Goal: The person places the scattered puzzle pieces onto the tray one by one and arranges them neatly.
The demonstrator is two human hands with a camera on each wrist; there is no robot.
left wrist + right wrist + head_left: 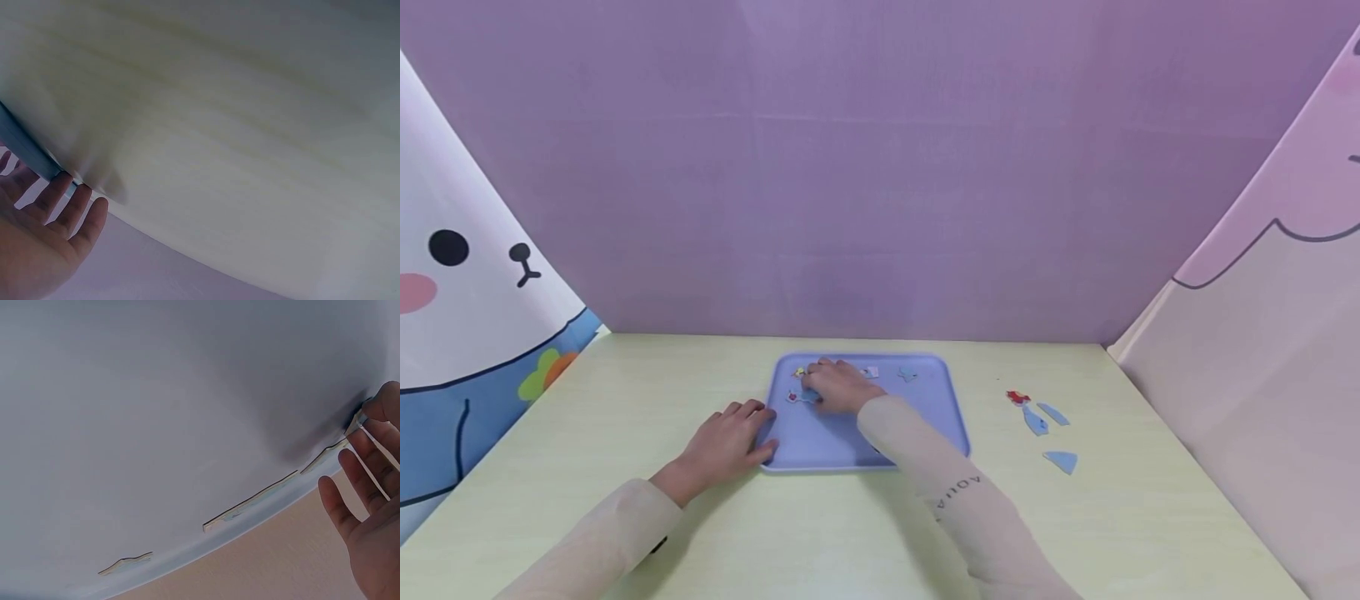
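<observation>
A shallow blue tray (895, 429) lies on the table with several thin, flat puzzle pieces in it. My left hand (724, 443) rests at the tray's left rim, its fingers spread and fairly straight; in the left wrist view the fingertips (100, 206) are along the blue edge. Over the left part of the tray, my right hand (841, 387) pinches a puzzle piece (356, 424) between thumb and forefinger, while the other fingers stay loose. A light blue piece (809, 396) shows by the thumb, beside a small red-marked piece (792, 397). A yellow piece (799, 372) is partly hidden by the fingers.
Further right in the tray are a pale piece (871, 372) and a blue piece (907, 374). On the table to the right lie a red-topped piece (1018, 397) and several blue pieces (1062, 461). A purple cloth wall (865, 183) stands behind the table.
</observation>
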